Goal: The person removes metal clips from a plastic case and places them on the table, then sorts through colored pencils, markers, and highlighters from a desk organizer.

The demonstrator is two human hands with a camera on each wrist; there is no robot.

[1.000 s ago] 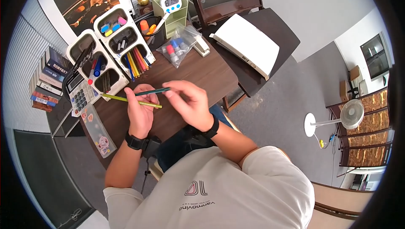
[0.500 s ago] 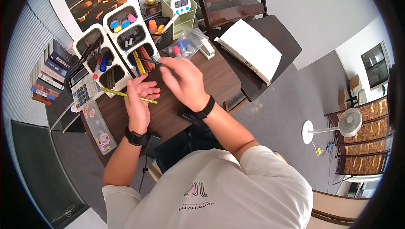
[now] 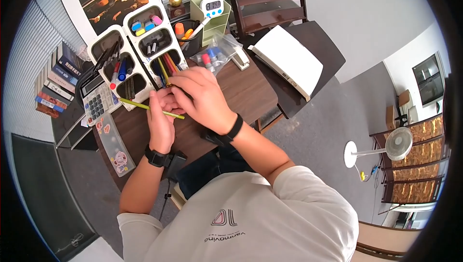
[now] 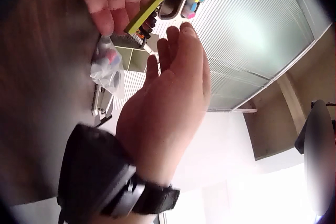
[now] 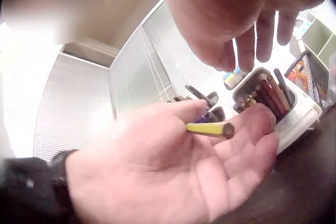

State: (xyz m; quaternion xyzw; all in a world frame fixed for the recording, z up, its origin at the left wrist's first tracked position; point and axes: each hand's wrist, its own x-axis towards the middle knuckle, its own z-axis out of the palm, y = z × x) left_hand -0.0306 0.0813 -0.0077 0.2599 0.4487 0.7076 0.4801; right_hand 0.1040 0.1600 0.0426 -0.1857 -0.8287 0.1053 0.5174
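Note:
In my left hand [image 3: 161, 129] a yellow-green pencil [image 3: 132, 103] is held between thumb and palm, the other fingers spread and palm up. The right wrist view shows one end of this pencil [image 5: 207, 128] sticking out past the thumb. My right hand [image 3: 205, 98] is above the left fingers, beside the pencil compartment of a white organizer [image 3: 128, 24]. Its fingers [image 5: 265, 35] hang relaxed with nothing seen between them. A dark pencil [image 5: 282, 83] leans in the compartment among several coloured pencils [image 5: 270, 95].
Around the organizer are a calculator [image 3: 96, 106], a mesh pen cup [image 3: 194, 45] and a bag of markers [image 3: 214, 57]. A stapler [image 3: 240, 58] lies right of the bag; a sticker-covered case [image 3: 115, 146] is at the table's left edge. A thick white book [image 3: 289, 59] rests on the chair.
My right hand carried a dark pencil to the compartment, let it go there, and has come back closer to the left hand. My left hand keeps the yellow-green pencil.

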